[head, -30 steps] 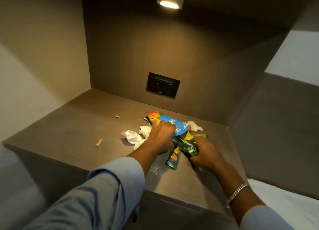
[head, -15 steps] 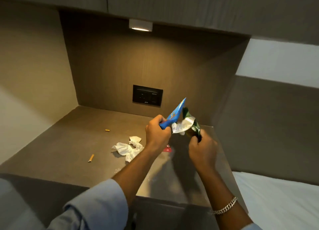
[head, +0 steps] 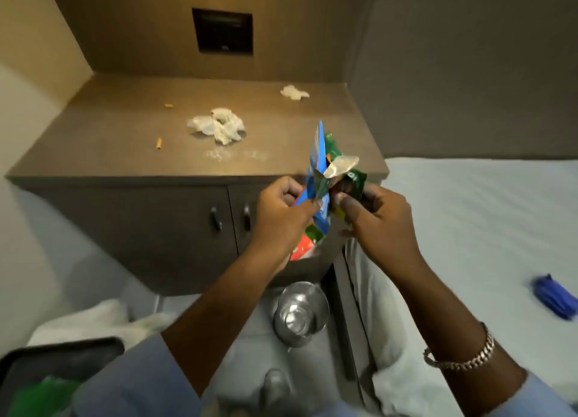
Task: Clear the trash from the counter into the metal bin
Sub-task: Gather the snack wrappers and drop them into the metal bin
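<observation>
Wrappers gathered in both hands above the bin

The left hand (head: 283,210) and right hand (head: 372,216) are both closed on a bunch of wrappers (head: 325,172), likely so none drop, almost over the metal bin (head: 300,313) on the floor. Tissues (head: 219,125) and a butt (head: 159,143) remain on the counter (head: 109,154); nothing blocks the drop.

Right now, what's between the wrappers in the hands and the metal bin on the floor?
In the head view, only the cabinet front and bare floor lie between the wrappers and the metal bin below; nothing blocks the drop.
</observation>
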A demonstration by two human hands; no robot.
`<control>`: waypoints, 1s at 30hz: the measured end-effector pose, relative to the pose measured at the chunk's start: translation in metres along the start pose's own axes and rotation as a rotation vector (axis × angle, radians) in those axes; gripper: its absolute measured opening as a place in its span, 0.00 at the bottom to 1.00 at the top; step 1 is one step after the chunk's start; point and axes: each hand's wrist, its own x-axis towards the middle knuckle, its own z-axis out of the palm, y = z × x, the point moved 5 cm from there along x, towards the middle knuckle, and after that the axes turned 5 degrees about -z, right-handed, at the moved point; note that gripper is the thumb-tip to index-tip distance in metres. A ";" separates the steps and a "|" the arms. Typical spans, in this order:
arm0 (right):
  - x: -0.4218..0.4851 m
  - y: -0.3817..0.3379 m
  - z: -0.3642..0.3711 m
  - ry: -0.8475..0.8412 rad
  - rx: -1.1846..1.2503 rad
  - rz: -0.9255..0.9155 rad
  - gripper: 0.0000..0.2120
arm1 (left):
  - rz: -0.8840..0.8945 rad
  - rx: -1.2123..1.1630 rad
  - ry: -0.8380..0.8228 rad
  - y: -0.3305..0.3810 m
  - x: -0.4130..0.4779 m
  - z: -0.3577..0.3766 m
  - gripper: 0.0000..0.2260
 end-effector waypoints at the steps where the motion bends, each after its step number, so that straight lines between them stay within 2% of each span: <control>1: -0.019 0.013 -0.003 -0.022 -0.006 0.014 0.09 | -0.052 -0.001 -0.020 -0.020 -0.016 0.000 0.14; 4: -0.061 0.047 -0.005 -0.059 -0.008 0.093 0.13 | -0.151 0.030 -0.040 -0.066 -0.046 -0.002 0.15; 7: -0.082 0.099 0.007 -0.126 0.009 0.251 0.16 | -0.247 0.096 -0.024 -0.127 -0.052 -0.002 0.17; 12: -0.095 0.221 0.050 -0.263 0.097 0.597 0.06 | -0.585 0.128 0.083 -0.255 -0.031 -0.008 0.17; 15: -0.100 0.316 0.089 -0.334 0.023 0.683 0.06 | -0.764 0.014 0.239 -0.352 -0.004 -0.017 0.14; 17: -0.104 0.387 0.119 -0.349 -0.002 0.713 0.06 | -0.818 -0.054 0.263 -0.419 0.017 -0.016 0.11; 19: -0.106 0.446 0.145 -0.349 -0.061 0.741 0.06 | -0.840 -0.026 0.266 -0.475 0.037 -0.015 0.08; 22: -0.115 0.528 0.179 -0.353 0.026 0.872 0.05 | -0.850 0.126 0.205 -0.547 0.059 -0.021 0.08; 25: -0.124 0.573 0.187 -0.392 0.121 1.044 0.10 | -0.848 0.290 0.106 -0.581 0.064 -0.032 0.10; 28: -0.123 0.574 0.170 -0.431 0.039 1.046 0.15 | -0.830 0.365 0.017 -0.554 0.056 -0.032 0.05; 30: -0.120 0.555 0.158 -0.387 0.079 1.037 0.18 | -0.813 0.361 0.037 -0.527 0.048 -0.031 0.11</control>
